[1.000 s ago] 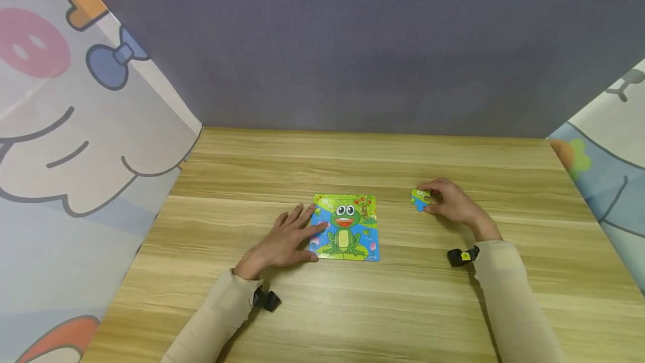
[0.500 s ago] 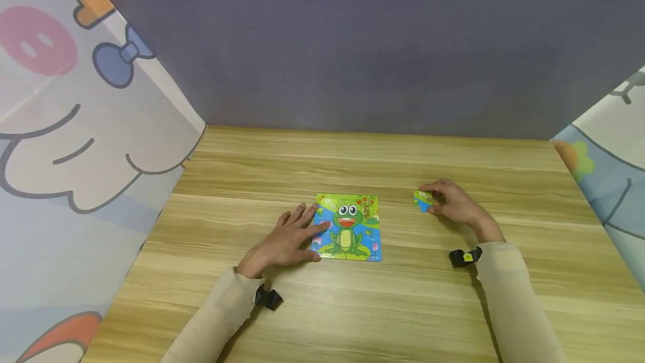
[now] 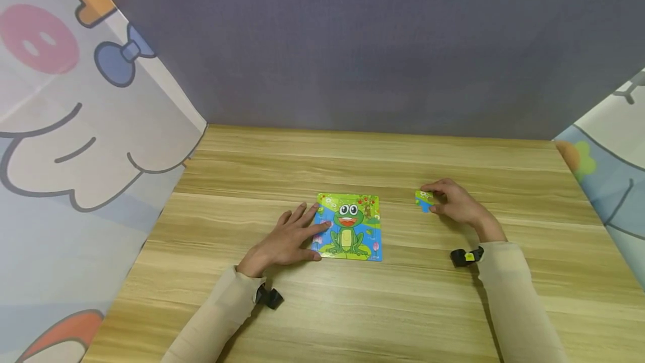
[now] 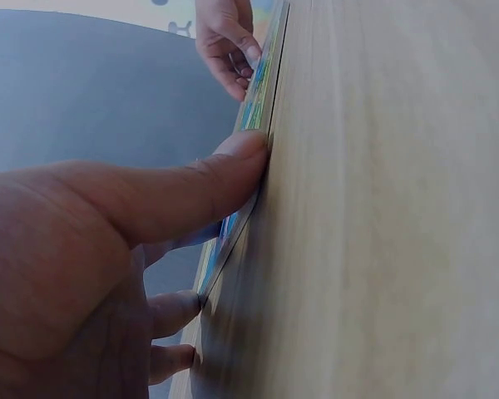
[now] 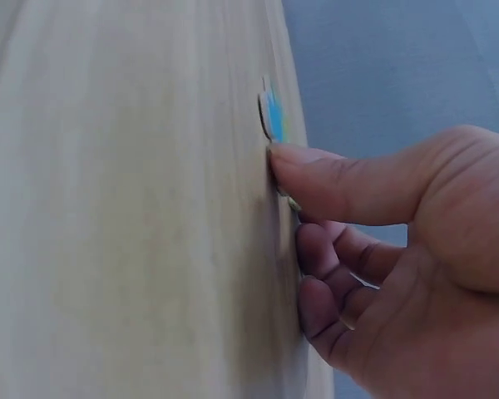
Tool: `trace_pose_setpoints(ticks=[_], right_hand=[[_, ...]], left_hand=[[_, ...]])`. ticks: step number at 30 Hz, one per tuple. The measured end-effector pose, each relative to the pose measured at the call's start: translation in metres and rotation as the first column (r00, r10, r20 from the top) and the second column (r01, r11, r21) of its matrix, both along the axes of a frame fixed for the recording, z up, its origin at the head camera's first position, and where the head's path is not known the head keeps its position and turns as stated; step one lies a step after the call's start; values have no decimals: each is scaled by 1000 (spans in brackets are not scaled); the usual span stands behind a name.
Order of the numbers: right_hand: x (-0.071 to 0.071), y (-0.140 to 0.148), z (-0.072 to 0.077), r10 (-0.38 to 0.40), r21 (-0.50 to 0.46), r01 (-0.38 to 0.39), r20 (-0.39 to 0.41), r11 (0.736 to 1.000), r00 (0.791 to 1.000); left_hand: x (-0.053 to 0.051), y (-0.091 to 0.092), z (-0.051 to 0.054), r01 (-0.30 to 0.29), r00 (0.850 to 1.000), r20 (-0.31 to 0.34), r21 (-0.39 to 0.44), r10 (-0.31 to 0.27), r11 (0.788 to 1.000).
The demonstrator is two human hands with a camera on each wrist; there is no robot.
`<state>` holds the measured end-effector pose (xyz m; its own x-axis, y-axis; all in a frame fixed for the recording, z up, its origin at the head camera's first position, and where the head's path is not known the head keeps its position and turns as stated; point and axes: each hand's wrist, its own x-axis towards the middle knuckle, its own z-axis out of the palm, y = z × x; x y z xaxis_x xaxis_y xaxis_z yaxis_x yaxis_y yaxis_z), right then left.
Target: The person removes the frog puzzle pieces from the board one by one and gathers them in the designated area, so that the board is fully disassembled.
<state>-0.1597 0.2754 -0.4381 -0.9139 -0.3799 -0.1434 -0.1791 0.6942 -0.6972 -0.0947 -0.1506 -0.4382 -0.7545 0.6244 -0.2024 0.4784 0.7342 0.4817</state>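
Note:
A square frog puzzle (image 3: 347, 227) lies flat on the table. My left hand (image 3: 284, 240) is spread over its left side, index finger resting on the picture and thumb at the lower left corner; the left wrist view shows the thumb (image 4: 200, 191) against the puzzle's edge (image 4: 254, 116). To the right of the puzzle, my right hand (image 3: 456, 204) pinches a small green and blue puzzle piece (image 3: 423, 200) between thumb and fingers. In the right wrist view the piece (image 5: 274, 116) is at the table surface, partly hidden by the thumb (image 5: 349, 183).
The wood-grain table (image 3: 353, 307) meets a grey panel (image 3: 373, 49) at its far edge. Cartoon-printed panels stand at the left (image 3: 116, 144) and right (image 3: 615, 184). Black devices are strapped at the left wrist (image 3: 270, 297) and right wrist (image 3: 461, 257).
The whole head view has shifted slightly, puzzle and hands appearing a little further right. The piece has turned or tilted slightly in my right hand's pinch; my left hand keeps its place on the puzzle.

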Motion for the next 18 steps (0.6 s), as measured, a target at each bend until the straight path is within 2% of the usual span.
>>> trace_pose_setpoints(ticks=[6, 8, 13, 18], right_hand=[[0, -4, 7, 9, 2, -9, -31, 1000, 999], [2, -8, 12, 14, 13, -14, -66, 1000, 998], [4, -25, 22, 33, 34, -28, -158, 999, 987], [3, -45, 24, 52, -3, -54, -177, 999, 983]], left_hand=[[-1, 0, -1, 0, 1000, 1, -7, 0, 1000], [0, 0, -1, -1, 1000, 0, -11, 1, 1000], [0, 0, -1, -3, 1000, -2, -12, 3, 1000], [-1, 1, -1, -1, 1000, -3, -11, 1, 1000]])
